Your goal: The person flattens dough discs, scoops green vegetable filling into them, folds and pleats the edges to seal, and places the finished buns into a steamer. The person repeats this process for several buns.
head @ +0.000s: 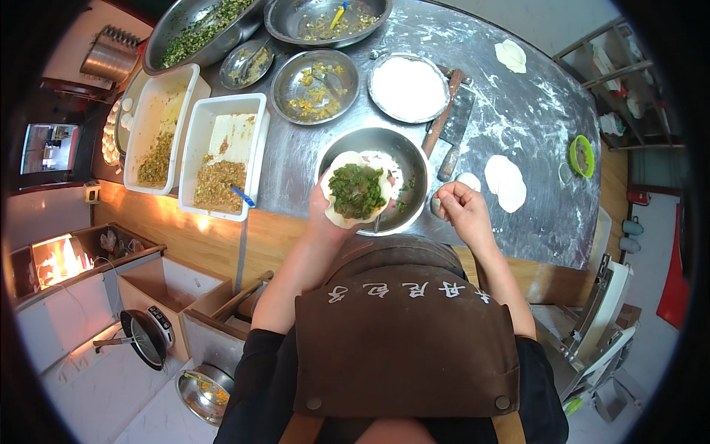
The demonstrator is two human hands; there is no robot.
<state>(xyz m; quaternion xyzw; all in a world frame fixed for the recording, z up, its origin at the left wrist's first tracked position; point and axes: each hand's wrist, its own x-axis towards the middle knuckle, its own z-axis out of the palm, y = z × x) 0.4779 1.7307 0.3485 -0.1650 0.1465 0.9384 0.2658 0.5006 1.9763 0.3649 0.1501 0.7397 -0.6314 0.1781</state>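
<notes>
A round dough wrapper (pixel 339 217) heaped with chopped green filling (pixel 356 191) rests in my left hand (pixel 324 213), its edge curling up around the filling. It is held over a steel bowl (pixel 411 213) that has green bits and some pale filling inside. My right hand (pixel 463 208) is to the right of the bowl, thumb and fingertips pinched together; whether something small is between them cannot be told. Small dough balls (pixel 468 181) lie beside that hand. Flattened wrappers (pixel 506 183) overlap on the floured steel table (pixel 554 222) further right.
Above the bowl stand a plate of white flour (pixel 409 87), a wooden-handled tool (pixel 442 116) and a dough scraper (pixel 449 164). White tubs of filling (pixel 260 161) are at the left, with steel bowls (pixel 315 87) behind. A green bowl (pixel 589 161) sits near the right edge.
</notes>
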